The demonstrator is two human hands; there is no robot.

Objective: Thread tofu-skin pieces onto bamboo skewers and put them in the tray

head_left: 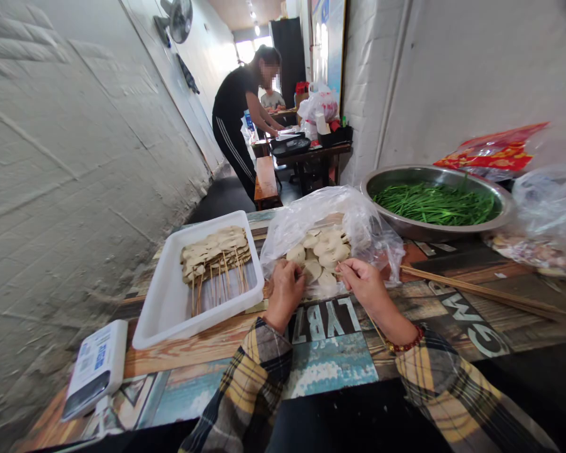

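Observation:
Round, flat, pale beige slices [332, 246] lie heaped in an opened clear plastic bag [283, 229] in front of me. At the near left edge of the heap is my left hand [285, 292], its fingers curled in; what they hold, if anything, is hidden. My right hand [366, 288] pinches a thin bamboo skewer [376, 330] at the heap's right side, and the stick runs back under my wrist. To the left, a white plastic tray [158, 314] bears stacked skewered slices [217, 248], their sticks pointing toward me.
A steel bowl [448, 234] of green chives [434, 202] stands at the right, beside plastic bags [554, 207]. Loose skewers [481, 289] lie on the patterned table [330, 368]. A white scale [97, 365] sits front left. Beyond, a person [238, 94] bends over another table.

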